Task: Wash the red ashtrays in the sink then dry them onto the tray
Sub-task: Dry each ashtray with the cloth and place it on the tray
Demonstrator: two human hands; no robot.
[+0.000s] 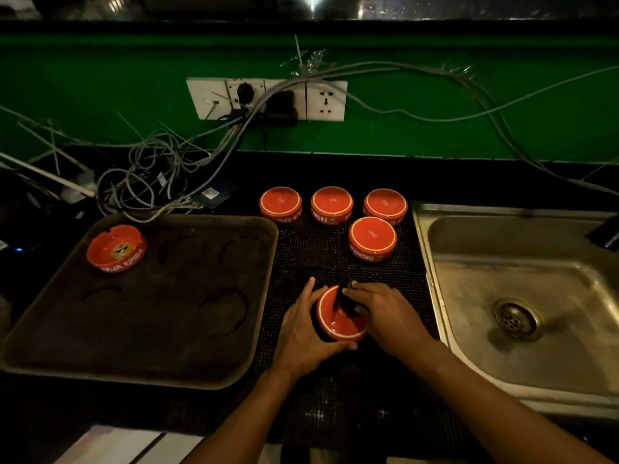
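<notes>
— What's that in the person's hands?

— A red ashtray, round, glossy, with a pale ring just inside its rim. It is tipped on its side over the black dotted mat, near the middle of the surface. The left hand cups it from the left, fingers curled round the rim. The right hand pinches a dark cloth and presses it against the red face.

— And the others?

— Four more sit upside down on the far part of the mat: three in a row, the left ashtray, the middle ashtray and the right ashtray, then a fourth ashtray just nearer, close to the right one. White lettering runs round their sides, inverted.

— Anything on the tray?

— One, the tray ashtray, right way up in the far left corner of the brown tray, showing notches in its rim and a gold emblem in its well.

— The sink?

— The steel sink lies to the right, its drain showing.
</notes>
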